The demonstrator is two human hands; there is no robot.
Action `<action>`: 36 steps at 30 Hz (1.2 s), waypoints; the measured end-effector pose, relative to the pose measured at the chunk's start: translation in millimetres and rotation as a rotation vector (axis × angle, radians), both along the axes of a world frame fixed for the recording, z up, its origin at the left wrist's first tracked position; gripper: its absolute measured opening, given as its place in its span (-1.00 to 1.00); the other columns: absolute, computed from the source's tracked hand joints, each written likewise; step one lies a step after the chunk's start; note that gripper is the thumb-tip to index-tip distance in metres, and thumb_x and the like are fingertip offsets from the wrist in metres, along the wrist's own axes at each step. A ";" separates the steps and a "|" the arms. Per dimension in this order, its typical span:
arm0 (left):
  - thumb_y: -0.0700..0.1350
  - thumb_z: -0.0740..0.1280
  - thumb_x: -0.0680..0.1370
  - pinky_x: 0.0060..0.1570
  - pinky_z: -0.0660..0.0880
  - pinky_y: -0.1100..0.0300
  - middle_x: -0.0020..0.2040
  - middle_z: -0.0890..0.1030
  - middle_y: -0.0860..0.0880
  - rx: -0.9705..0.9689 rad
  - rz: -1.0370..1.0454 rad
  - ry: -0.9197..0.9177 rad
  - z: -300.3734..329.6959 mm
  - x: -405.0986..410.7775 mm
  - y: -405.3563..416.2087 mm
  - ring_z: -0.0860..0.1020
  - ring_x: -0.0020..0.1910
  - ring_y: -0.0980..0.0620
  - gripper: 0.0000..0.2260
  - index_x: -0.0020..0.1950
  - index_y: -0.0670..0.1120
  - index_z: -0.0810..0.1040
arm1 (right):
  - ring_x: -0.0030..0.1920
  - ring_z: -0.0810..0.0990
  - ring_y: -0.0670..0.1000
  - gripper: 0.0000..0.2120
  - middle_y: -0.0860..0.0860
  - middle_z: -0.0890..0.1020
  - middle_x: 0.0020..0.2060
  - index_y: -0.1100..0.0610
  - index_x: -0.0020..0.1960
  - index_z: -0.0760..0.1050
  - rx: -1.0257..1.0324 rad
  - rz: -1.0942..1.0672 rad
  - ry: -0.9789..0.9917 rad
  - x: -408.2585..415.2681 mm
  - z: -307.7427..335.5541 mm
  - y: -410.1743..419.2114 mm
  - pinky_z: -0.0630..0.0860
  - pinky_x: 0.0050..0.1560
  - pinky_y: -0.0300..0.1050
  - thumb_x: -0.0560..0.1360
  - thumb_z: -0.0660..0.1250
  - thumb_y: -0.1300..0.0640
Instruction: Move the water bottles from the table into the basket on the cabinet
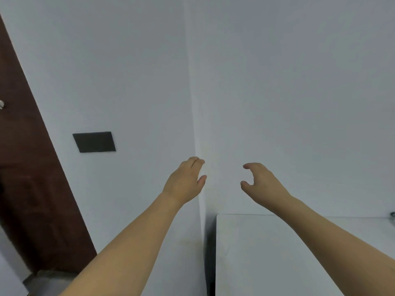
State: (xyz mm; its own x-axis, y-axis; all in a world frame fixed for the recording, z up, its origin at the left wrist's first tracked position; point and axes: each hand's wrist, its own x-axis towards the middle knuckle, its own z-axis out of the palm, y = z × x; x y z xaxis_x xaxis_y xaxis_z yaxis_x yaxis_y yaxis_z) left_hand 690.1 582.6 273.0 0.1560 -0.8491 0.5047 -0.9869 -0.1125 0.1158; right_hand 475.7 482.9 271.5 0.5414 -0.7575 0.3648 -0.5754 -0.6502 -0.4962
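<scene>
Both my arms reach forward toward a white wall corner. My left hand [186,180] is raised in front of the corner, fingers curved and apart, holding nothing. My right hand [259,183] hovers level with it, above the far left corner of a white cabinet top [267,253], thumb and fingers spread in a C shape with nothing in them. No water bottle, basket or table is in view. A small clear object [392,215] peeks in at the right edge on the cabinet top; I cannot tell what it is.
White walls fill most of the view and meet in a corner behind my hands. A dark rectangular plate [94,142] is on the left wall. A dark brown door [27,167] stands at the far left. A dark gap runs between cabinet and wall.
</scene>
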 end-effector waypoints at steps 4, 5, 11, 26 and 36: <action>-0.01 0.21 0.66 0.26 0.44 0.05 0.49 0.33 -0.03 -0.021 0.012 -0.007 5.6 -69.5 -34.7 0.37 0.40 -0.05 -0.57 0.50 -0.12 0.32 | 0.37 0.37 0.01 -0.49 0.00 0.33 0.45 0.12 0.48 0.27 0.030 -0.019 -0.012 -78.7 -4.5 -35.9 0.29 0.25 -0.16 0.55 0.25 0.09; -0.01 0.21 0.66 0.26 0.44 0.05 0.49 0.34 -0.04 -0.026 0.026 -0.006 6.1 -87.5 -41.3 0.38 0.39 -0.06 -0.57 0.50 -0.13 0.32 | 0.38 0.37 0.01 -0.49 0.00 0.33 0.45 0.12 0.48 0.27 0.034 -0.018 -0.004 -98.5 -6.2 -45.2 0.30 0.26 -0.15 0.55 0.25 0.09; 0.00 0.21 0.65 0.22 0.45 0.09 0.47 0.35 -0.02 0.020 0.094 0.009 3.9 -176.6 -70.8 0.40 0.37 -0.04 -0.57 0.49 -0.12 0.33 | 0.39 0.36 0.02 -0.48 0.00 0.33 0.45 0.12 0.48 0.27 0.092 -0.008 0.014 -197.7 -17.6 -91.5 0.32 0.29 -0.11 0.55 0.26 0.09; 0.01 0.23 0.65 0.24 0.43 0.09 0.46 0.36 -0.03 0.082 0.145 0.165 -33.3 -341.0 -164.4 0.45 0.32 -0.04 -0.57 0.47 -0.14 0.36 | 0.30 0.43 0.02 -0.49 0.00 0.33 0.45 0.12 0.47 0.28 0.133 -0.037 0.063 -373.8 -42.3 -186.7 0.34 0.22 -0.13 0.54 0.26 0.09; 0.03 0.23 0.65 0.21 0.44 0.10 0.46 0.36 -0.01 0.123 0.190 0.244 -64.8 -488.7 -231.8 0.49 0.26 -0.02 -0.56 0.48 -0.12 0.35 | 0.36 0.39 0.04 -0.49 0.04 0.35 0.43 0.14 0.46 0.30 0.220 0.010 0.158 -498.3 -83.5 -275.4 0.31 0.25 -0.16 0.53 0.28 0.10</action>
